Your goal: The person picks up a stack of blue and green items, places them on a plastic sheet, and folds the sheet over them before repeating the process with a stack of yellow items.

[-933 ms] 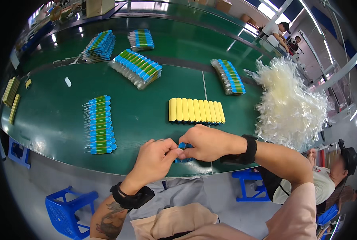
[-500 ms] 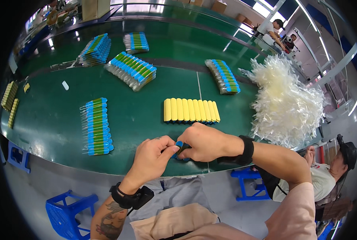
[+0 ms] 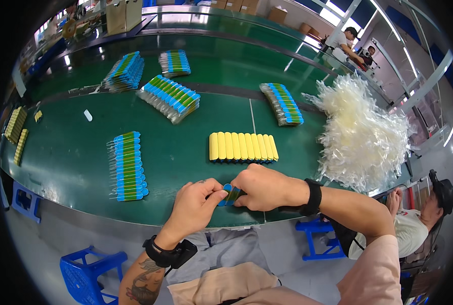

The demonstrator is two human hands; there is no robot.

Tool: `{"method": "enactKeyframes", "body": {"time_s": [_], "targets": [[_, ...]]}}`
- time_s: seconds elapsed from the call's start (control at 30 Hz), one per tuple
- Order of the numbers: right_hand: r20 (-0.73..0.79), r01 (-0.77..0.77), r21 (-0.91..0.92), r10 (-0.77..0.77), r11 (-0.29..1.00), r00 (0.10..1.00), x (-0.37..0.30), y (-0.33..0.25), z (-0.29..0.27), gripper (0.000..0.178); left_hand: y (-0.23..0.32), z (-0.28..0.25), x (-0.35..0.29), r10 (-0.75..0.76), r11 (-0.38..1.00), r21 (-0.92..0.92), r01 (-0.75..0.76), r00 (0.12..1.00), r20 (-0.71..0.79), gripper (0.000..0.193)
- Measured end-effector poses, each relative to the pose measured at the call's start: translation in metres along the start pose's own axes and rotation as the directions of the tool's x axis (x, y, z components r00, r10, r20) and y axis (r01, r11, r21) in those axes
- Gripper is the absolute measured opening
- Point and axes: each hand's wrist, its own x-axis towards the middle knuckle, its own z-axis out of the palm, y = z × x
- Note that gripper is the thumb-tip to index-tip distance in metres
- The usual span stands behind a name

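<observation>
Near the front edge of the table, my left hand (image 3: 196, 204) pinches blue strips (image 3: 228, 194) between thumb and forefinger. They have rounded ends and a dark green-gold band. My right hand (image 3: 265, 187) is closed on the other side of the same strips, its fingertips partly covering them. How many strips are held is hidden. Just beyond my hands lies a row of yellow round-ended strips (image 3: 243, 146), side by side, with dark undersides. Left of my left hand, a fanned row of blue strips with green bands (image 3: 129, 166) lies on the table, clear sleeves sticking out.
More banded blue bundles lie farther back: a large one (image 3: 171, 96), two at the far left (image 3: 125, 71) (image 3: 174, 63), one at right (image 3: 283, 103). A heap of clear plastic sleeves (image 3: 363, 134) covers the table's right. Yellow stacks (image 3: 16, 124) stand far left. A person (image 3: 414, 221) sits at right.
The strips between my fingers have turned and show more of their blue faces and bands. Both hands appear slightly lower, as does the whole table, since the view has shifted.
</observation>
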Motion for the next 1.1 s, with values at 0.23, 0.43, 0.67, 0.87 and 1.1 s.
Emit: {"method": "enactKeyframes", "body": {"time_s": [0.23,0.43,0.67,0.87,1.1], "targets": [[0.027,0.005,0.065,-0.006,0.998,1.000,-0.009,0.004,-0.001,0.019,-0.002,0.002,-0.002,0.065,0.997,0.038,-0.065,0.998,-0.005,0.019],[0.005,-0.022,0.007,0.022,1.000,1.000,-0.004,0.009,-0.004,0.020,-0.001,0.002,0.001,0.092,0.996,-0.011,-0.093,0.994,-0.063,0.019],[0.044,0.012,-0.050,-0.009,0.999,0.999,-0.008,0.006,0.000,0.021,-0.001,-0.001,-0.001,-0.021,1.000,-0.004,0.021,1.000,0.014,0.019],[-0.028,0.040,-0.082,-0.043,0.996,0.999,-0.010,0.014,0.002,0.019,-0.006,0.008,0.002,0.205,0.979,0.005,-0.205,0.973,-0.104,0.019],[0.045,0.006,-0.083,-0.003,0.997,0.999,-0.012,0.004,-0.001,0.020,-0.002,0.004,0.000,0.112,0.994,0.021,-0.111,0.991,-0.069,0.018]]}}
